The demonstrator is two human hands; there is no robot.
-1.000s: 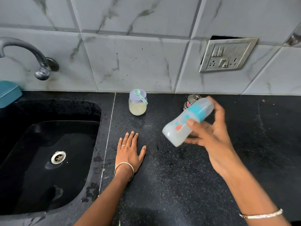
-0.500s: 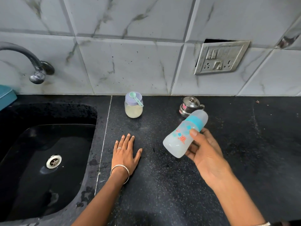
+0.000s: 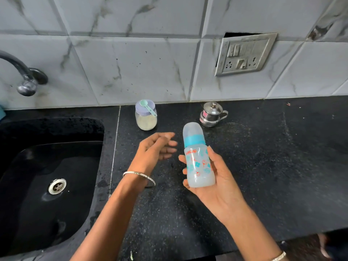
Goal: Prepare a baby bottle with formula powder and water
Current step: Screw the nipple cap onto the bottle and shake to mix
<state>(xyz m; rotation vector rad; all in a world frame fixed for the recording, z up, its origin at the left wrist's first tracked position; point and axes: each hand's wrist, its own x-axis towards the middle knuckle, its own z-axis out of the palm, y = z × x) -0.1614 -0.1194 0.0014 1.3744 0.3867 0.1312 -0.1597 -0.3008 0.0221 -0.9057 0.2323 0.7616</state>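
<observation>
- Right hand (image 3: 222, 189) grips a translucent, teal-collared plastic baby bottle (image 3: 198, 166) upright above the black bench (image 3: 273, 176).
- Left hand (image 3: 156, 147) hovers beside it, loose and empty.
- Risk: smooth plastic could slip during uncapping.

Baby bottle (image 3: 198, 166): milky translucent body, teal collar, frosted cap, orange and teal printed motifs.
Formula jar (image 3: 146, 121): clear, cream powder inside, lilac lid; mint-green scoop (image 3: 148, 108) on top.
Steel pot (image 3: 211, 115): shiny silver, red label.
Countertop (image 3: 273, 166): black, fine white speckle.
Sink (image 3: 37, 213): black.
Wall tiles (image 3: 131, 63): white, grey marble veining.
Bangle (image 3: 139, 176): silver.
</observation>
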